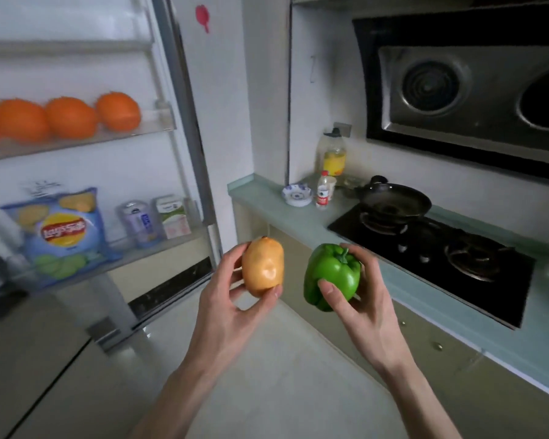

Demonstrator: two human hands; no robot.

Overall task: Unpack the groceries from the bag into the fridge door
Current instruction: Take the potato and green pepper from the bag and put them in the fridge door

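My left hand grips a yellow-brown potato in front of me. Beside it, my right hand holds a green bell pepper. Both are raised above the floor, to the right of the open fridge door. Its middle door shelf carries several oranges. The lower door shelf holds a blue bag of chips, a can and a small carton. No grocery bag is in view.
A pale green counter runs along the right with a black gas hob, a dark wok, a patterned bowl, a small water bottle and an oil bottle. A range hood hangs above.
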